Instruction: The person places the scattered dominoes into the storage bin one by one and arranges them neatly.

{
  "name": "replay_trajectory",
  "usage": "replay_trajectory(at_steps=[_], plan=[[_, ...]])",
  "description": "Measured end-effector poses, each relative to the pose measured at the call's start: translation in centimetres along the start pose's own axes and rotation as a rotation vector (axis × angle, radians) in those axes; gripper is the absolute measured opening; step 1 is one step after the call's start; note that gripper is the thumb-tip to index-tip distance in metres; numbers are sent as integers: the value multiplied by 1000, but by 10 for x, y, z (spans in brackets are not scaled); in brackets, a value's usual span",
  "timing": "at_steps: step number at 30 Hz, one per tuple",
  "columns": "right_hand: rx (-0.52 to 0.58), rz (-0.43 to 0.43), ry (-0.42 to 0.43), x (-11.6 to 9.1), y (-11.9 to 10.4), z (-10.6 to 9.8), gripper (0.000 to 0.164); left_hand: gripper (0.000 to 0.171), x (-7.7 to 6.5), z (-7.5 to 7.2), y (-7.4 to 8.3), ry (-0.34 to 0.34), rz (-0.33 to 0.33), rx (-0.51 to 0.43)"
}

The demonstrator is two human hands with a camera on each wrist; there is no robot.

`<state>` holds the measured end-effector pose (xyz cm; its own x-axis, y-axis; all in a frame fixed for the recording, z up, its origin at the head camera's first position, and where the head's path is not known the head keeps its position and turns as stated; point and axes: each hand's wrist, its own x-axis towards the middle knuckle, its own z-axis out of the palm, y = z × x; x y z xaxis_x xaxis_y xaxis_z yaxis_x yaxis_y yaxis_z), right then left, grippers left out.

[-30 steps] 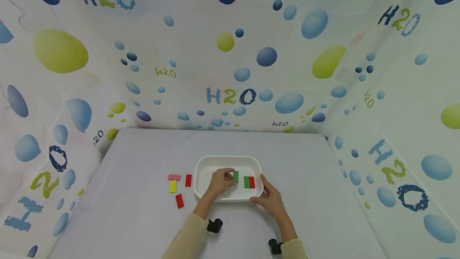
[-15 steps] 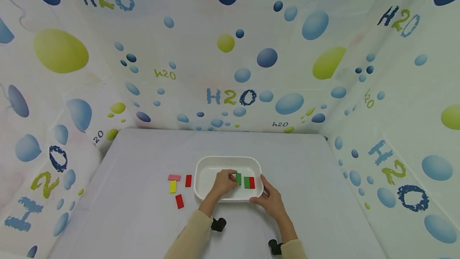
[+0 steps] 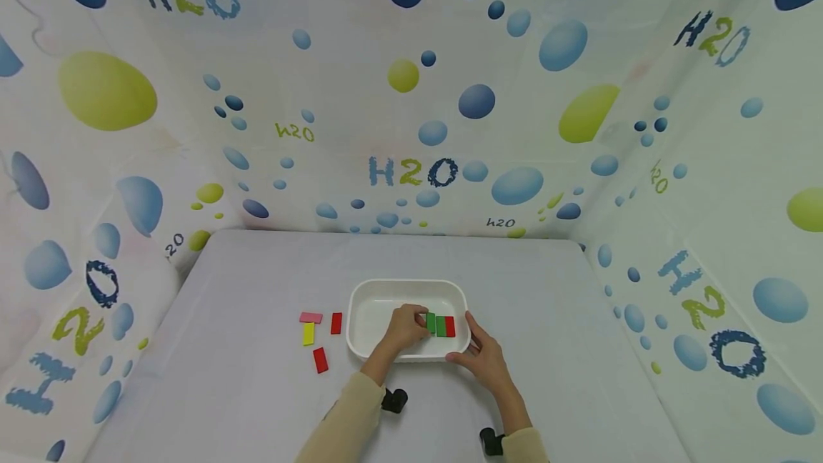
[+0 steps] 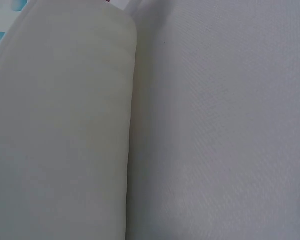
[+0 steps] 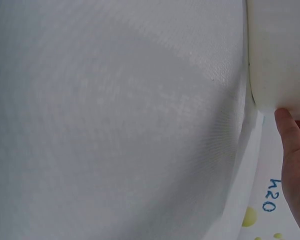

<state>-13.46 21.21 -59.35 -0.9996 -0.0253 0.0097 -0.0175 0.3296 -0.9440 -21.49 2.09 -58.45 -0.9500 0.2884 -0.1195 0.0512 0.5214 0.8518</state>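
In the head view, my left hand (image 3: 405,327) reaches into a white tray (image 3: 373,356) and pinches a green block (image 3: 431,323) between thumb and fingers. Just right of it, a second green block (image 3: 441,326) lies side by side with a red block (image 3: 450,326). Whether the pinched block touches them I cannot tell. My right hand (image 3: 485,359) grips the tray's near right corner, thumb at the front wall and fingers along the right side. In the right wrist view the thumb of that hand (image 5: 295,160) meets the tray wall (image 5: 280,55). A sleeve (image 4: 60,120) fills much of the left wrist view.
Left of the tray on the white-covered table (image 3: 225,377) lie a pink block (image 3: 311,318), a yellow block (image 3: 308,334) and two red blocks, one upper (image 3: 336,323), one lower (image 3: 320,360). Patterned sheets (image 3: 411,120) stand around the table.
My left hand has moved slightly right with the green block, bringing it up close to the green and red pair. The right hand and the tray stay in place.
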Motion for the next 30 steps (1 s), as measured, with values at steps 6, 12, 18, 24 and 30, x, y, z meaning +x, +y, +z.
replay_trajectory(at_steps=[6,12,18,24,30], plan=[[-8,-5,-1,1,1,1,100,43,1,1,-1,5,-7,16],[-12,-1,2,1,2,1,98,42,3,3,-4,2,8,38],[17,3,10,1,0,2,97,42,3,2,-4,0,22,59],[-12,-3,12,1,1,2,97,42,3,2,-4,2,23,64],[-10,13,12,1,1,2,101,44,2,3,-3,-2,9,54]])
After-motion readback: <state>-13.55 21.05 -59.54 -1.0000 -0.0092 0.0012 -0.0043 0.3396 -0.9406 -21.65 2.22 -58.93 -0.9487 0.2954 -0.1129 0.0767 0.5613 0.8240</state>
